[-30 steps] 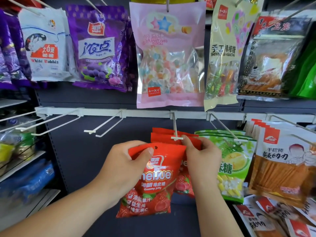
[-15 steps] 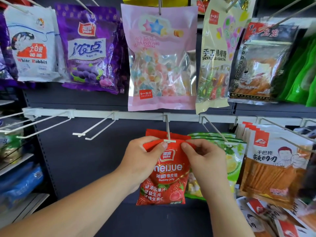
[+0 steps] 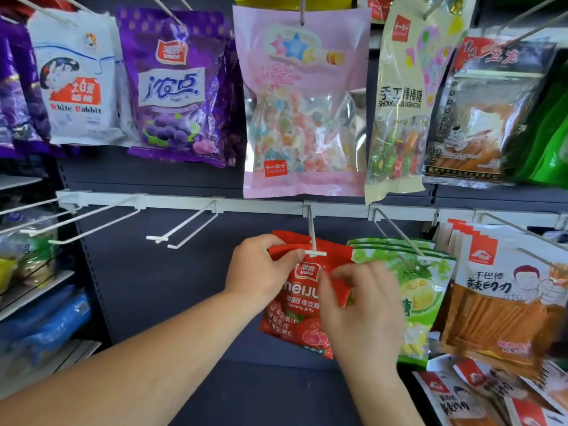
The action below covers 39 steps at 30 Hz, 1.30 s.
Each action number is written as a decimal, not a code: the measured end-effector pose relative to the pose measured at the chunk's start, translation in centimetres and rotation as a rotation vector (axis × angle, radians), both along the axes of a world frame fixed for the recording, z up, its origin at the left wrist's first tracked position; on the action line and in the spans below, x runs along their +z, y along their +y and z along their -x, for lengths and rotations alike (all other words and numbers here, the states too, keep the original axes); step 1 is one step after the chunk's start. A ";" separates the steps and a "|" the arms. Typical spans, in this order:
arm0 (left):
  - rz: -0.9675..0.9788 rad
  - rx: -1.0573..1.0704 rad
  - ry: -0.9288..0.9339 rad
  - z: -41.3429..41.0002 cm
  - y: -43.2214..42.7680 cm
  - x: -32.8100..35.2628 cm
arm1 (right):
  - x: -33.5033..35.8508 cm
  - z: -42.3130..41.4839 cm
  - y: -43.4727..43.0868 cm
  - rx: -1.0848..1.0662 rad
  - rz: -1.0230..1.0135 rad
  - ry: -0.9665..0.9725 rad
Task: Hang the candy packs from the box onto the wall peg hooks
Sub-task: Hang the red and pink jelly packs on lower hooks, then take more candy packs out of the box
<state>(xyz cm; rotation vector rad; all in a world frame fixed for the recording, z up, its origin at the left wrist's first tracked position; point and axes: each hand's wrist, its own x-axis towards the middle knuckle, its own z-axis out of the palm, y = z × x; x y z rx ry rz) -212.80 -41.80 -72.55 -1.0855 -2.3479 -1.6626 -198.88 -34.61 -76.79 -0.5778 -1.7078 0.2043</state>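
**Red pack at the hook tip, more left to hang**

We are working a red candy pack (image 3: 295, 305) onto the peg hook (image 3: 313, 238) at twelve o'clock. Our left hand (image 3: 259, 269) is pinching its top corner. Our right hand (image 3: 365, 305) is blurring at its three o'clock edge, so we cannot tell its grip. Behind it, red packs (image 3: 285, 235) are already hanging, and bare hooks (image 3: 187, 224) are waiting at nine o'clock.

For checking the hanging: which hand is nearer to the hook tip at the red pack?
Left. The left hand pinches the red pack just beside the hook tip; the right hand is lower, to its right.
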 end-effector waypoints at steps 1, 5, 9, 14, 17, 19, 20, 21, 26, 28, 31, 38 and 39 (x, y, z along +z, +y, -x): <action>0.009 0.034 0.022 0.1 -0.2 -0.1 | -1.0 0.3 -0.4 0.032 -0.046 -0.105; 0.061 0.002 -0.100 -0.1 -2.8 -1.8 | -5.0 1.9 -0.6 0.086 -0.057 -0.461; 0.157 -0.107 -0.196 -0.6 -7.1 -3.1 | -5.0 3.4 0.3 0.087 -0.025 -0.440; 0.213 -0.133 -0.253 -1.4 -12.2 -4.4 | -3.9 4.0 -1.0 0.084 0.041 -0.403; 0.253 -0.162 -0.251 -1.9 -15.6 -5.5 | -3.6 2.9 -4.2 0.119 0.096 -0.411; 0.277 -0.175 -0.278 -2.0 -18.5 -7.0 | -3.7 1.9 -7.0 0.165 0.136 -0.509; 0.291 -0.179 -0.291 -2.0 -20.1 -8.1 | -3.8 1.5 -8.3 0.202 0.166 -0.572; 0.300 -0.176 -0.294 -1.8 -22.0 -9.3 | -4.2 1.3 -9.5 0.252 0.214 -0.625; 0.387 -0.035 -0.409 -0.2 -33.0 -18.0 | -10.0 2.4 -18.5 0.577 0.494 -0.878; 0.425 0.043 -0.515 0.1 -37.4 -21.6 | -14.0 3.1 -23.1 0.685 0.584 -1.047; 0.485 0.124 -0.591 0.1 -42.7 -26.4 | -19.8 4.0 -28.4 0.821 0.646 -1.337; 0.673 0.179 -0.634 1.3 -48.5 -32.9 | -30.0 7.1 -30.6 0.731 0.606 -1.573; 0.712 0.184 -0.631 1.6 -49.5 -33.9 | -32.2 7.7 -29.9 0.708 0.623 -1.555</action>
